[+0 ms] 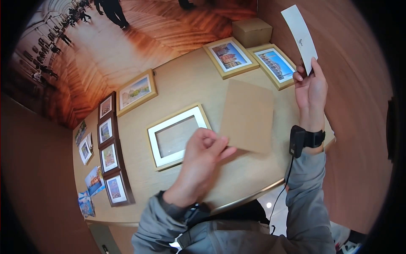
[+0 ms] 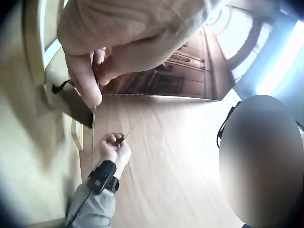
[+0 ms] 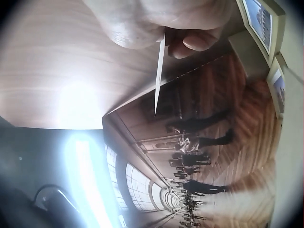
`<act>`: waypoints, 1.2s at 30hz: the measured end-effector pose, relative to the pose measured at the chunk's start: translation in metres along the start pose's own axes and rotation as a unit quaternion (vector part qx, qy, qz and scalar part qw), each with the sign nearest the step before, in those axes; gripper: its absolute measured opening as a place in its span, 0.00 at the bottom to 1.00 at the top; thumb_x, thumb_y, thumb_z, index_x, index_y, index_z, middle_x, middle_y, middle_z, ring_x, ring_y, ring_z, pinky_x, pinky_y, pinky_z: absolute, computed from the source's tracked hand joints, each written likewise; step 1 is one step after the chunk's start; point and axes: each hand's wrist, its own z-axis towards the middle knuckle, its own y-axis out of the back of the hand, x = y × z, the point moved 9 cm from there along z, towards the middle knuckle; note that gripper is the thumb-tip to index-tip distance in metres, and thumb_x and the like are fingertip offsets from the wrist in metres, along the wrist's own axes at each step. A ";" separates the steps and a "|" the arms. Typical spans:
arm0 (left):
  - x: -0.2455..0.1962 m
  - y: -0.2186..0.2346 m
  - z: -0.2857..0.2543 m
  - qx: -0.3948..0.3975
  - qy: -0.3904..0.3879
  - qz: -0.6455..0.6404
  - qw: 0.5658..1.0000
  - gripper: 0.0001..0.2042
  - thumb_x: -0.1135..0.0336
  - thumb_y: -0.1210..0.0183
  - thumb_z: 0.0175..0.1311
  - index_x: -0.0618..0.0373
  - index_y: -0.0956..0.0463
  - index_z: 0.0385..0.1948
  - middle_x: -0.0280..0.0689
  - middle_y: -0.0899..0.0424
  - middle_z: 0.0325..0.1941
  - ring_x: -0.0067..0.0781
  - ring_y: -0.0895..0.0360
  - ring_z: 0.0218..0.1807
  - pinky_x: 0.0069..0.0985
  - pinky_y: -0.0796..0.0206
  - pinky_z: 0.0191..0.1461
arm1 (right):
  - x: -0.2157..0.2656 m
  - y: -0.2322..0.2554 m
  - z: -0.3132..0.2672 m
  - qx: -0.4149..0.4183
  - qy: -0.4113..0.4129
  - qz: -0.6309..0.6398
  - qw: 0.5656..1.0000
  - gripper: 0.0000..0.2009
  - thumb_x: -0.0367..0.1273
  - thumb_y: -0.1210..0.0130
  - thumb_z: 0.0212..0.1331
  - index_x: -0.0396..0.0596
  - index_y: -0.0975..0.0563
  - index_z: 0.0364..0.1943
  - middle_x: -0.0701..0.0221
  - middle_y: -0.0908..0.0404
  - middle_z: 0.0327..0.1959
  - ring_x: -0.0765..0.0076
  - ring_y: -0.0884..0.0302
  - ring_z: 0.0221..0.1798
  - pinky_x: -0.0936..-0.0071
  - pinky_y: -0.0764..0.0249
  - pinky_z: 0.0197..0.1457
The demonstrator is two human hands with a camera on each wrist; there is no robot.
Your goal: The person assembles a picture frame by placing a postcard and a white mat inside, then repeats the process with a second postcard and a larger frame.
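My left hand pinches a brown backing board at its lower left corner, between thumb and fingers. In the left wrist view the board is seen edge-on as a thin line. Up on the right, my right hand holds a slim white card by its lower end; a small dark mark shows on its white face. From the right wrist the card appears edge-on too. A light wood picture frame with a white mat lies on the table, left of the board, its window showing no picture.
On the table, two gold frames with pictures lie at the back right beside a cardboard box. Another gold frame is at back left. Several dark frames line the left, near loose prints.
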 end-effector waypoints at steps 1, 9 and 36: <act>0.008 -0.007 0.005 0.000 0.001 -0.035 0.999 0.07 0.71 0.39 0.77 0.62 0.27 0.47 0.38 0.15 0.45 0.28 0.13 0.45 0.31 0.14 0.52 | 0.000 -0.004 -0.003 0.003 0.000 0.001 1.000 0.12 0.34 0.45 0.77 0.40 0.24 0.53 0.67 0.21 0.47 0.71 0.28 0.39 0.73 0.33 0.35; -0.037 0.019 -0.035 0.055 -0.070 0.239 0.967 0.14 0.66 0.36 0.75 0.65 0.19 0.55 0.43 0.11 0.54 0.30 0.12 0.50 0.24 0.19 0.51 | -0.017 -0.027 -0.023 0.054 -0.019 -0.080 0.995 0.12 0.36 0.48 0.79 0.40 0.22 0.48 0.70 0.21 0.36 0.75 0.27 0.34 0.76 0.33 0.33; -0.074 0.139 -0.055 -0.038 -0.165 0.618 0.768 0.71 0.47 0.14 0.35 0.83 0.55 0.76 0.72 0.46 0.79 0.68 0.50 0.84 0.43 0.55 0.87 | -0.176 -0.076 -0.179 0.263 -0.259 -0.315 0.875 0.12 0.35 0.49 0.81 0.40 0.20 0.47 0.74 0.16 0.42 0.84 0.24 0.44 0.79 0.27 0.51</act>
